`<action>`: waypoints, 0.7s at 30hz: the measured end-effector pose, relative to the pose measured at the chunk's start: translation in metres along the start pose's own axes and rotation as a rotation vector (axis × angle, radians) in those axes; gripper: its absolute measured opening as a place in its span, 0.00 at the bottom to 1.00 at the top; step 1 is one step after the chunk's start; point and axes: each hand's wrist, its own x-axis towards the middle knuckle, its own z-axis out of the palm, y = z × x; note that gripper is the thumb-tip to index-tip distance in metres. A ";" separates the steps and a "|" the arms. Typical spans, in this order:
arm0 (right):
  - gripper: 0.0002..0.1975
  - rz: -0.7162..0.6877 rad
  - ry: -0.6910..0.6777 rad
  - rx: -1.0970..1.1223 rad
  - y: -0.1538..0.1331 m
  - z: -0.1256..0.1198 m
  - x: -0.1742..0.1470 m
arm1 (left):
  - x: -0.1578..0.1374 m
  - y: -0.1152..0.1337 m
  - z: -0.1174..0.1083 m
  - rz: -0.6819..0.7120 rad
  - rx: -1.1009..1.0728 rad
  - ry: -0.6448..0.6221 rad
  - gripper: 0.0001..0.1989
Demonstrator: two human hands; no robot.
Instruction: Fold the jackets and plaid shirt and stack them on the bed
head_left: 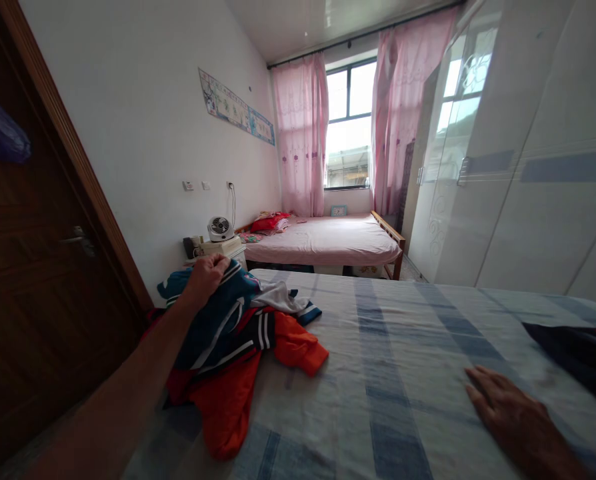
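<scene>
My left hand (pixel 212 270) pinches the edge of a teal jacket (pixel 223 319) with white stripes, lifting it at the top of a clothes pile on the left of the near bed. Under and beside it lie an orange and black garment (pixel 298 343) and a grey and white sleeve (pixel 283 297). How far the jacket spreads within the pile is partly hidden by my left forearm. My right hand (pixel 511 400) rests palm down on the striped sheet (pixel 393 373), fingers stretched out and holding nothing. Farther right lies a dark folded garment (pixel 578 350) with a bit of red.
Beyond the near bed stands a second bed with a pink sheet (pixel 323 240) and red bedding (pixel 271 223). A small white fan (pixel 221 229) sits on a bedside cabinet (pixel 228 248). White wardrobes (pixel 533 220) line the right; a brown door (pixel 33 267) is at left.
</scene>
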 end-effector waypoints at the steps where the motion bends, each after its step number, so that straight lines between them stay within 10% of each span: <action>1: 0.26 -0.016 -0.023 -0.012 0.001 0.000 0.000 | 0.002 0.014 0.005 0.010 -0.091 0.010 0.12; 6: 0.28 -0.010 -0.092 -0.077 -0.006 -0.007 -0.001 | -0.025 0.107 0.047 0.110 -0.432 -0.156 0.16; 11: 0.25 0.021 -0.133 -0.089 -0.020 -0.022 -0.002 | -0.128 0.179 0.108 0.591 -0.587 -0.650 0.11; 15: 0.22 0.023 -0.208 -0.058 -0.029 -0.039 -0.002 | -0.203 0.172 0.139 1.062 -0.308 -1.052 0.05; 21: 0.20 0.061 -0.255 0.023 -0.035 -0.049 -0.002 | -0.206 0.105 0.127 0.792 -0.307 -0.757 0.11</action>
